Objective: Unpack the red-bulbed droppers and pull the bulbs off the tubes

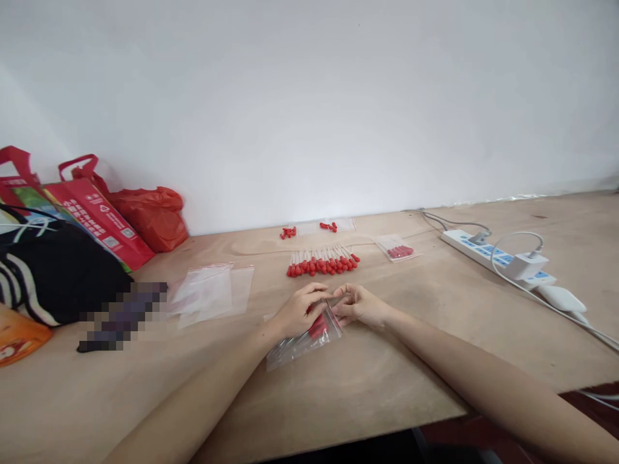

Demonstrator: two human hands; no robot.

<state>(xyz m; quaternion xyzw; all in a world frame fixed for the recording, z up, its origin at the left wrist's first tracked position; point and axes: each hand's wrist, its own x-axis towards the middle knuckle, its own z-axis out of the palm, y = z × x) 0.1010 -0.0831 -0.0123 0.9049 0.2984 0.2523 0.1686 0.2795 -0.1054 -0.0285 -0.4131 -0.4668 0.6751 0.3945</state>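
Observation:
My left hand (302,310) and my right hand (356,305) meet near the table's front, both closed on a clear zip bag (294,350). Fingers of both hands pinch along the bag's red-edged opening. Something red shows inside the bag, partly covered by my left fingers. Just beyond my hands lies a row of white sticks with red tips (323,263), side by side with the tips toward me. To the right of that row, a filled zip bag (397,250) with red-tipped pieces lies flat.
Flat clear zip bags (213,290) lie overlapped at left. Small red pieces (289,232) rest on bags by the wall. A white power strip (498,258) with plugs and cables runs along the right. Red shopping bags (104,216) and a black cloth (68,270) crowd the left.

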